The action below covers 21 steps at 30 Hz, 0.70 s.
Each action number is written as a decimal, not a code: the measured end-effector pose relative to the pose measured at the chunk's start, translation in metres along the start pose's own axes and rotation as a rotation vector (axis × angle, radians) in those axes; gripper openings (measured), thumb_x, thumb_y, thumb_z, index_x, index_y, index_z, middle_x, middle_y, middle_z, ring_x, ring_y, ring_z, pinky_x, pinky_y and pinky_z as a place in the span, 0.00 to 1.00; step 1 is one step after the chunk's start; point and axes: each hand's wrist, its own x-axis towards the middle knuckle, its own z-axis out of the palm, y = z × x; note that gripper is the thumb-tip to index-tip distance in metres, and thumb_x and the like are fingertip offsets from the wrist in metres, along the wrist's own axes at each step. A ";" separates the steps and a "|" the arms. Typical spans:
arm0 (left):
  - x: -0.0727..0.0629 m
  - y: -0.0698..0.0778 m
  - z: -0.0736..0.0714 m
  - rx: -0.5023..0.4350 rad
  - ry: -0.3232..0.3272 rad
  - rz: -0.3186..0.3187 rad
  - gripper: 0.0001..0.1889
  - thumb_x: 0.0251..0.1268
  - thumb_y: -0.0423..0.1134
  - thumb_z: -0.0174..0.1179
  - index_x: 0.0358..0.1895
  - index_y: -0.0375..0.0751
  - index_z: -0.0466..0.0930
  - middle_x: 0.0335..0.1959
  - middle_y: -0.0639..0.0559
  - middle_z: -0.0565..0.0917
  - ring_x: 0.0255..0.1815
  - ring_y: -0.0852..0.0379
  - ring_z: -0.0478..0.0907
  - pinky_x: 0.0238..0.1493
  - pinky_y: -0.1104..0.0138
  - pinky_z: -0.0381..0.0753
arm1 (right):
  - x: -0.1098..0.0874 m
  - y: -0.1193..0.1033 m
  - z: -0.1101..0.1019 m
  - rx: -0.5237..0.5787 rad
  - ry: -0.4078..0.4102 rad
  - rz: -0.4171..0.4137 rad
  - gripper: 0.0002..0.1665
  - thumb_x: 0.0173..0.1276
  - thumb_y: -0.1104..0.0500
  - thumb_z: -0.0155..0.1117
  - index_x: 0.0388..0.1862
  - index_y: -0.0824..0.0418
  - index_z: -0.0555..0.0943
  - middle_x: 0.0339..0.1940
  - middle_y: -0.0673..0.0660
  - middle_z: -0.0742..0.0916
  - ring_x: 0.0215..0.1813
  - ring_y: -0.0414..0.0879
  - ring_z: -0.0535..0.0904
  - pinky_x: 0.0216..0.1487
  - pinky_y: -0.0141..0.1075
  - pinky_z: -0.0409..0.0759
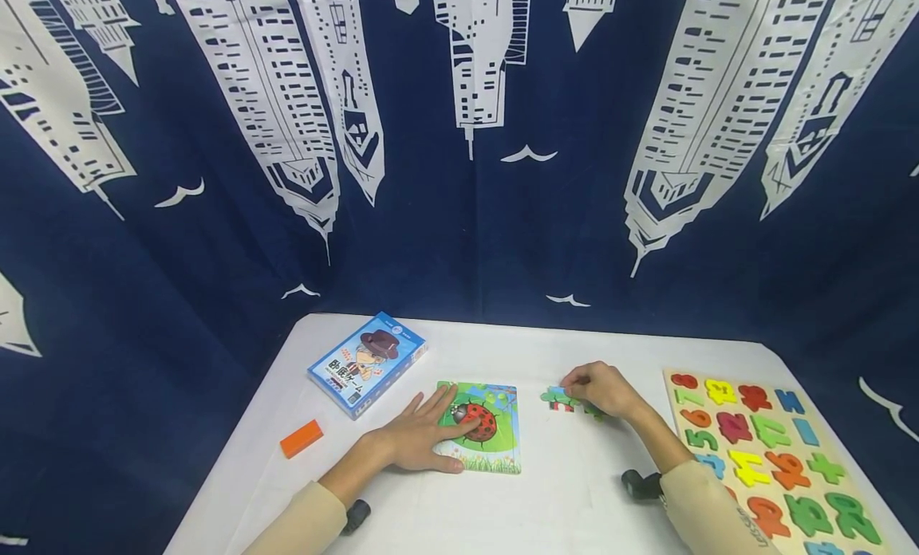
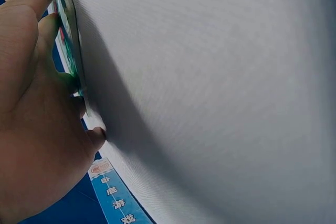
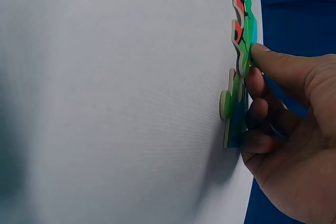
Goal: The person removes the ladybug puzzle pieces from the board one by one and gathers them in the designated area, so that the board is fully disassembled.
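Note:
A square ladybug jigsaw puzzle (image 1: 502, 451), with a green picture, lies on the white table. My left hand (image 1: 416, 439) rests on its left part with fingers spread; part of the picture is hidden beneath them. To the right of the puzzle, my right hand (image 1: 605, 389) pinches a green, blue and red jigsaw piece (image 3: 248, 35) between thumb and fingers. Another green jigsaw piece (image 3: 235, 111) shows just below it in the right wrist view, close to the curled lower fingers.
A blue game box (image 1: 366, 365) stands at the back left, with an orange block (image 1: 301, 439) in front of it. Along the right side lies a wooden number board (image 1: 718, 451) with colourful numerals. A dark blue curtain (image 1: 474, 244) hangs behind the table.

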 end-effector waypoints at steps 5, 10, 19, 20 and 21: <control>0.001 -0.001 0.001 0.008 0.000 -0.004 0.38 0.56 0.74 0.41 0.71 0.70 0.48 0.74 0.41 0.34 0.73 0.43 0.29 0.67 0.44 0.37 | 0.002 0.000 0.001 -0.002 0.008 -0.001 0.04 0.59 0.60 0.65 0.34 0.54 0.84 0.29 0.46 0.84 0.33 0.43 0.75 0.36 0.38 0.73; 0.001 -0.003 0.002 0.009 -0.002 -0.011 0.39 0.55 0.74 0.41 0.71 0.70 0.48 0.74 0.42 0.33 0.73 0.44 0.28 0.68 0.44 0.36 | 0.003 0.002 0.002 -0.002 0.003 0.011 0.05 0.59 0.62 0.65 0.34 0.54 0.84 0.27 0.47 0.83 0.32 0.43 0.74 0.36 0.38 0.72; 0.002 -0.002 0.002 0.019 -0.003 -0.010 0.39 0.55 0.74 0.41 0.71 0.71 0.48 0.74 0.42 0.34 0.73 0.44 0.29 0.67 0.44 0.37 | 0.002 0.003 0.002 -0.019 -0.011 0.008 0.05 0.59 0.61 0.65 0.35 0.54 0.84 0.27 0.46 0.82 0.33 0.43 0.73 0.37 0.38 0.71; 0.002 -0.002 0.002 0.018 -0.003 -0.010 0.39 0.55 0.74 0.41 0.71 0.71 0.48 0.74 0.42 0.34 0.73 0.44 0.29 0.67 0.44 0.37 | 0.002 0.003 0.002 -0.017 -0.013 0.007 0.05 0.59 0.61 0.65 0.35 0.54 0.84 0.27 0.46 0.82 0.32 0.43 0.73 0.36 0.38 0.71; 0.002 -0.002 0.002 0.017 -0.003 -0.009 0.39 0.55 0.74 0.41 0.71 0.71 0.48 0.74 0.41 0.34 0.73 0.44 0.29 0.67 0.44 0.37 | 0.002 0.003 0.001 -0.016 -0.014 0.007 0.05 0.59 0.61 0.65 0.35 0.54 0.84 0.27 0.46 0.82 0.32 0.43 0.73 0.36 0.38 0.71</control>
